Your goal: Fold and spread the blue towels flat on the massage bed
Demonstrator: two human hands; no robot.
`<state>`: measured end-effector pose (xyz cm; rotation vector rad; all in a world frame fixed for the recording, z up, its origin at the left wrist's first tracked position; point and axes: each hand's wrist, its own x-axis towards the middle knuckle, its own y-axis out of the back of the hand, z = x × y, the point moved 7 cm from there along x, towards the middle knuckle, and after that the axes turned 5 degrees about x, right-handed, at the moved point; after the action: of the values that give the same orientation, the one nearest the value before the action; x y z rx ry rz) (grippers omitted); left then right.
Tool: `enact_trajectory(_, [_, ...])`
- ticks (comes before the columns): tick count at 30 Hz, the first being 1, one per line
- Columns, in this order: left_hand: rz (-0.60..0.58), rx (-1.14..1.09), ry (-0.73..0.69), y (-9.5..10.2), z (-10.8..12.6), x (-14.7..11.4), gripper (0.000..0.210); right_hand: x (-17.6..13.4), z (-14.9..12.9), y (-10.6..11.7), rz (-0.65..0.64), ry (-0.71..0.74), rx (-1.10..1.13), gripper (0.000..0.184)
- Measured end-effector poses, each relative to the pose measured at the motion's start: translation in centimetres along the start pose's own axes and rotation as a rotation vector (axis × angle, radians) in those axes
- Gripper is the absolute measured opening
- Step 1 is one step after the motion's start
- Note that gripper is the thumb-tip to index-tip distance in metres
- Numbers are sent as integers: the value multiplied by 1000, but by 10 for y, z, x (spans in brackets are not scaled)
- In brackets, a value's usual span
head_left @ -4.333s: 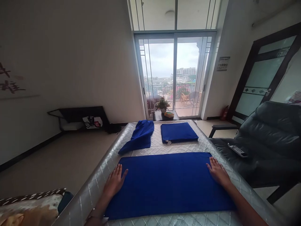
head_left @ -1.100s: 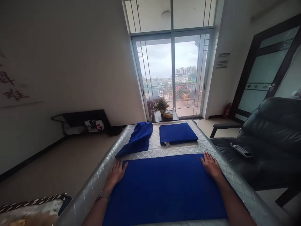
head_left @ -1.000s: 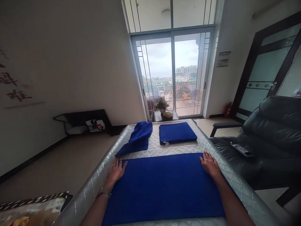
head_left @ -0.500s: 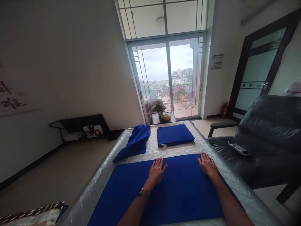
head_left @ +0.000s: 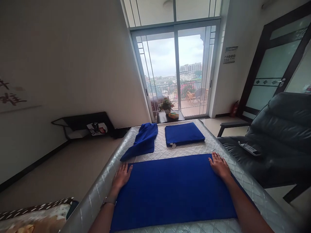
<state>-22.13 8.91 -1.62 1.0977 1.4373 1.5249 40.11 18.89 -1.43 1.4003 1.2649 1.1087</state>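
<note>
A blue cloth (head_left: 175, 191) lies flat across the near part of a quilted silver-white mattress (head_left: 155, 156). My left hand (head_left: 122, 176) rests open on the cloth's far left corner, fingers stretched forward. At the far right corner, my right hand (head_left: 220, 165) also lies flat and open, its fingers reaching past the cloth's edge. Beyond my hands sits a neatly folded blue cloth (head_left: 184, 133) with a small white tag on its near edge. To its left lies a crumpled blue cloth (head_left: 143, 140).
A dark leather armchair (head_left: 279, 139) with a pale remote-like device (head_left: 250, 149) on its seat stands to the right. Behind the mattress is a small table (head_left: 160, 117) with a potted plant (head_left: 166, 105). A patterned blanket (head_left: 36, 215) shows at lower left.
My left hand has slid left from the middle of the cloth to its left corner. My right hand stays near the right corner. The view has tilted down slightly.
</note>
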Motion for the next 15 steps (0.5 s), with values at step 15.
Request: enact_trajectory(15, [118, -35, 17, 1, 3, -4, 77, -11, -20, 27, 107, -47, -171, 62])
